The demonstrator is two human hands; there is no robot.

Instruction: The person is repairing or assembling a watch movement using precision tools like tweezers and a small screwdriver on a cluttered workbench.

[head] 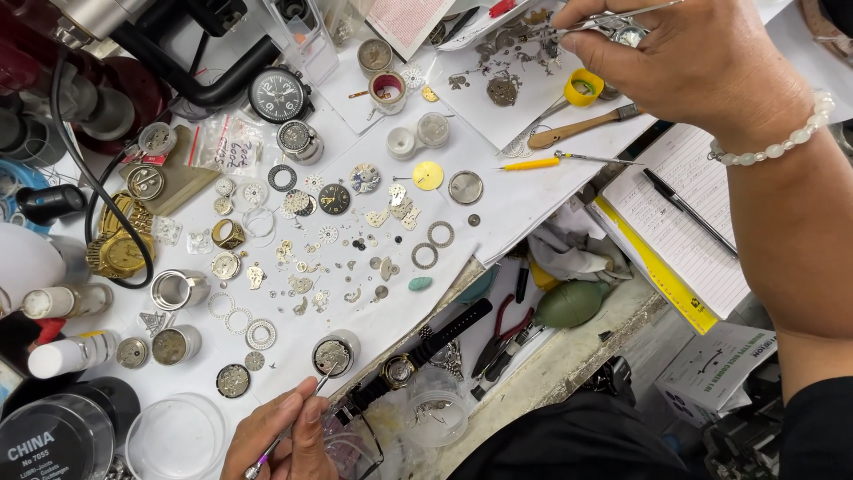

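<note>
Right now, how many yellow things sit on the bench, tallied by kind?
Yellow round cup: 1
Yellow-handled tool: 1
Yellow round dial disc: 1
Yellow ruler edge: 1
Total: 4
Neither the left hand nor the right hand touches any of them; each holds a thin metal tool.

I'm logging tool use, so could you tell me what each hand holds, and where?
Left hand: thin tool, gripped mid-shaft. Right hand: tweezers, pinched mid-length.
</note>
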